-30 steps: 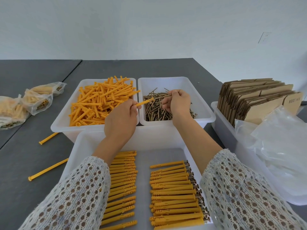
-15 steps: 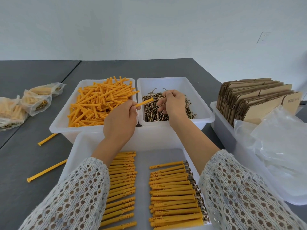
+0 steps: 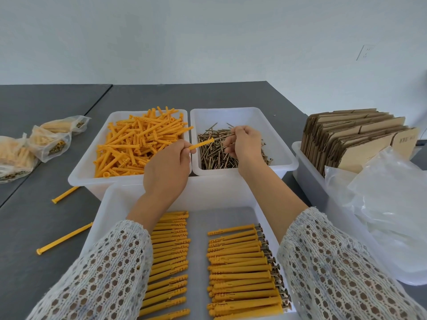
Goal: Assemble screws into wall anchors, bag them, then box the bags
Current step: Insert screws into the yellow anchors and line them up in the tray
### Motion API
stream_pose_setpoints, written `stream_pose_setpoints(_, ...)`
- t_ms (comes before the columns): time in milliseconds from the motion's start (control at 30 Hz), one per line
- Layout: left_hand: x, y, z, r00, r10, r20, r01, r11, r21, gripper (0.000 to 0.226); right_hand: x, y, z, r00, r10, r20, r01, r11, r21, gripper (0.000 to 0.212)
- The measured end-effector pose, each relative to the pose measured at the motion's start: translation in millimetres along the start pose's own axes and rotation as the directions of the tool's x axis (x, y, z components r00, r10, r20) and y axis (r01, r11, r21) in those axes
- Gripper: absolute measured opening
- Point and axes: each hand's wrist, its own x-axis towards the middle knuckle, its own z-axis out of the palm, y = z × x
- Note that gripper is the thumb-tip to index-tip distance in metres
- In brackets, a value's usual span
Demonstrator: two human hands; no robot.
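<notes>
While two rows of finished anchor-and-screw sets already fill the near tray below both wrists, the left hand pinches a bare anchor and the right hand pinches a screw just beyond its tip, not yet inserted. Filled bags lie far left; flat cartons wait far right, so boxing is left to do.

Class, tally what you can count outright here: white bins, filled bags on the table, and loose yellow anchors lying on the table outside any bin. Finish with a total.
White bins: 4
Filled bags: 3
Loose anchors on the table: 2
Total: 9
</notes>
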Motion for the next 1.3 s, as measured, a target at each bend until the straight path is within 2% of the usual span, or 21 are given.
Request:
stream_pose_setpoints(233, -0.2, 1.5, -2.1, 1.000, 0.001, 0.021, -0.001, 1.000, -0.005, 0.024, -10.8, 3.1, 12.5, 0.963, -0.076, 0.258, 0.112, 0.985, -0.129, 0.026)
stream_pose_setpoints(433, -0.9, 2.2, -3.8, 1.000, 0.006, 0.013, -0.006, 1.000, -0.022, 0.020, -11.8, 2.7, 11.6, 0.950, -0.102, 0.294, 0.140, 0.984, -0.110, 0.025)
stream_pose_setpoints(633, 2.0, 11.9, -8.2, 0.999, -0.013, -0.033, 0.008, 0.987, -0.158, 0.020, -12.8, 0.2, 12.7, 0.917, -0.082, 0.391, 0.118, 0.991, -0.068, 0.036)
stream_pose_setpoints(767, -0.6, 27.3, -10.3, 0.999, -0.037, 0.016, 0.040, 0.906, -0.422, 0.016, -7.8, -1.1, 8.8, 0.937, -0.041, 0.347, 0.023, 0.998, 0.057, 0.055)
stream_pose_setpoints(933, -3.7, 49.2, -22.6, 0.978, 0.011, 0.207, 0.140, 0.702, -0.699, 0.015, 5.9, -2.3, -5.5, 0.984, 0.131, 0.125, -0.161, 0.948, 0.274, 0.054)
stream_pose_setpoints(1033, -3.7, 59.5, -30.0, 0.925, 0.066, 0.374, 0.297, 0.486, -0.822, 0.021, 13.0, -2.3, -15.8, 0.969, 0.237, 0.068, -0.241, 0.857, 0.455, 0.046)
stream_pose_setpoints(1100, -3.6, 60.3, -31.9, 0.877, 0.141, 0.459, 0.351, 0.462, -0.814, 0.023, 16.1, -1.5, -21.3, 0.963, 0.263, 0.052, -0.249, 0.802, 0.543, 0.042)
stream_pose_setpoints(1200, -4.5, 54.2, -33.8, 0.735, 0.302, 0.607, 0.363, 0.580, -0.729, 0.023, 17.9, -0.9, -22.0, 0.962, 0.270, 0.046, -0.245, 0.776, 0.581, 0.040)
stream_pose_setpoints(1300, -7.7, 52.2, -33.0, 0.568, 0.382, 0.730, 0.283, 0.742, -0.608, 0.015, 17.5, -1.2, -16.6, 0.972, 0.234, 0.027, -0.218, 0.851, 0.477, 0.040)
